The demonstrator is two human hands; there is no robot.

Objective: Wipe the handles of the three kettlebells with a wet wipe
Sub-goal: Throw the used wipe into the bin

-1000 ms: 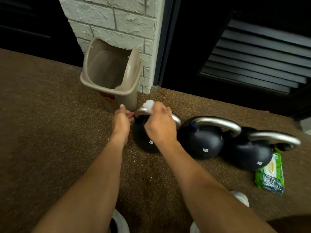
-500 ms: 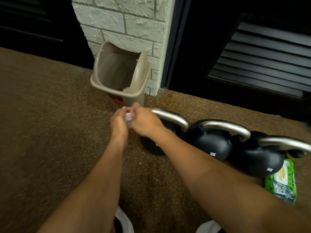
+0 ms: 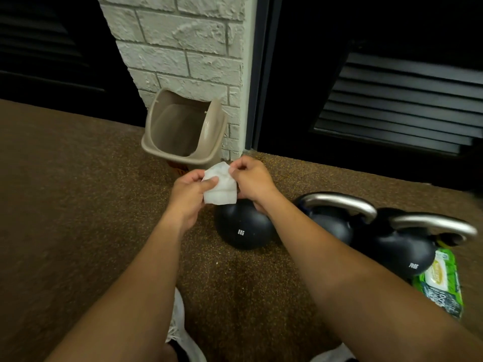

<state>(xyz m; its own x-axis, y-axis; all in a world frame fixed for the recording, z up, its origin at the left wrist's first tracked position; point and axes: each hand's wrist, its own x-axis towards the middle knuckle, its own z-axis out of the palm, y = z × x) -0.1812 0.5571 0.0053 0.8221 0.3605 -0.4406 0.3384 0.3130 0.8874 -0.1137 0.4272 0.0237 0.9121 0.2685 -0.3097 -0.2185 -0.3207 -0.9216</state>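
**A:** What's closest to you, and what are your fingers doing?

**B:** My two forearms reach out over the floor. My left hand and my right hand both pinch the wet wipe, one on each side, fingers closed narrow on its edges. I hold it up in the air between them, above the nearest kettlebell, I'd say to spread or refold it so a clean face meets the metal.

**A:** And the kettlebells?

**B:** Three, in a row on the floor running off to my right. The first kettlebell, marked 8KG, sits right under my hands, which hide its handle. The middle kettlebell and the far-right kettlebell show bare steel handles. They stand close together, so I can pass from one to the next.

**A:** Anything else?

**B:** One wipes pack lies flat beside the right-hand bell, near enough for a fresh sheet. Beyond my hands, one beige bin stands open against the white brick pillar, ready for the used wipe.
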